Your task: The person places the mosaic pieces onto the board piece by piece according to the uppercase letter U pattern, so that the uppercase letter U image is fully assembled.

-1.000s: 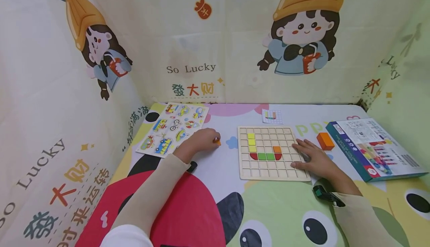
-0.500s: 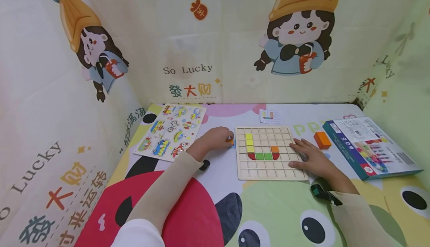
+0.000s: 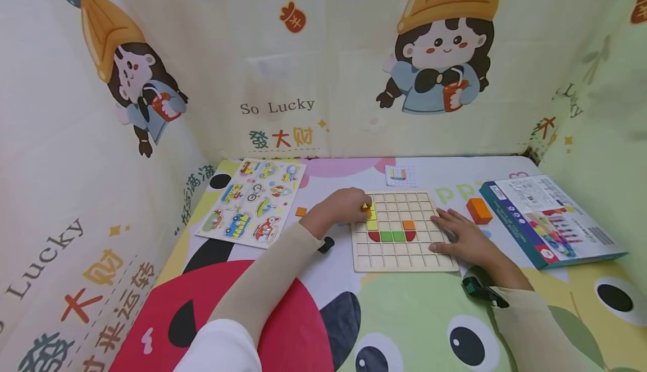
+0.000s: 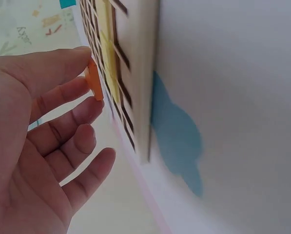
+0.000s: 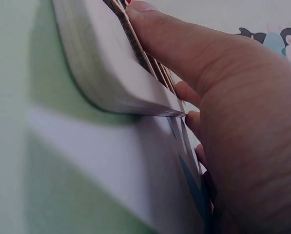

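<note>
Between thumb and fingertips my left hand (image 3: 346,206) pinches an orange square tile (image 4: 93,80), held over the left side of a wooden grid board (image 3: 404,262). Close by it on the board is a column of yellow tiles (image 3: 372,225), partly hidden by the hand. Below that runs a row of two green tiles (image 3: 392,236) with red rounded tiles (image 3: 374,236) at its ends. Another orange tile (image 3: 408,225) sits above the right red one. My right hand (image 3: 462,237) rests on the board's right edge, thumb on top and fingers extended.
A loose orange square (image 3: 301,212) lies left of the board, beside a vehicle-picture board (image 3: 253,203). A small pattern card (image 3: 401,176) lies behind the grid. To the right are an orange block (image 3: 478,211) and a flat box (image 3: 556,220).
My left hand has moved right with the orange tile, from the bare table to over the board's left side. The loose orange square has come into sight. My right hand stays at the board's edge.
</note>
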The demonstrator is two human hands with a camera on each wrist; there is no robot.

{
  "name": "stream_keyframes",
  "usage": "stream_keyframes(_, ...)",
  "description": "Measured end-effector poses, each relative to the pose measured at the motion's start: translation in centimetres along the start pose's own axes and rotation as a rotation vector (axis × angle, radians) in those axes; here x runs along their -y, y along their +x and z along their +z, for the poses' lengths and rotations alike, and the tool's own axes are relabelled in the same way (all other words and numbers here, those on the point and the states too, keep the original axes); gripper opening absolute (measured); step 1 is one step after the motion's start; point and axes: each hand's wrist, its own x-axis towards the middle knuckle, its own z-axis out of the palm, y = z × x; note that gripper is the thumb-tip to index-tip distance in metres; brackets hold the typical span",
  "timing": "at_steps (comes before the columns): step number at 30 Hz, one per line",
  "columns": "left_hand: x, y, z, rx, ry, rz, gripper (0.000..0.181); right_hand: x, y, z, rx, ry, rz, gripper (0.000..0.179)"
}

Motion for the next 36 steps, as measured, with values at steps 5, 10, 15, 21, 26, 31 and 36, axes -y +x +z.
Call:
stream_keyframes(5,-1.2,1.3,0.0,0.014,0.02,0.044,0.026,0.1,-0.3,-0.1,0.004,0.0,0.009,0.092)
stream_keyframes(10,-1.9,2.4,0.2,0.021,0.032,0.062,0.024,0.4,-0.3,-0.2,-0.004,0.01,-0.003,0.089)
stream_keyframes(15,-2.7,3.6,0.5,0.03,0.007,0.079,0.023,0.6,-0.3,-0.2,0.003,0.014,-0.001,0.088)
stream_keyframes(21,-3.8,5.0,0.7,0.047,-0.012,0.106,0.021,0.8,-0.1,-0.2,0.018,0.014,0.043,0.092)
stream_keyframes(26,-4.2,6.4,1.0,0.067,-0.002,0.119,0.019,0.6,0.0,-0.2,0.016,0.008,0.046,0.093)
stream_keyframes(31,-4.4,7.5,1.3,0.082,0.004,0.124,0.022,0.4,0.0,-0.1,0.007,0.008,0.013,0.091)
stream_keyframes(36,-4.8,7.9,1.2,0.092,-0.006,0.119,0.021,0.3,0.0,-0.1,0.012,0.008,0.011,0.091)
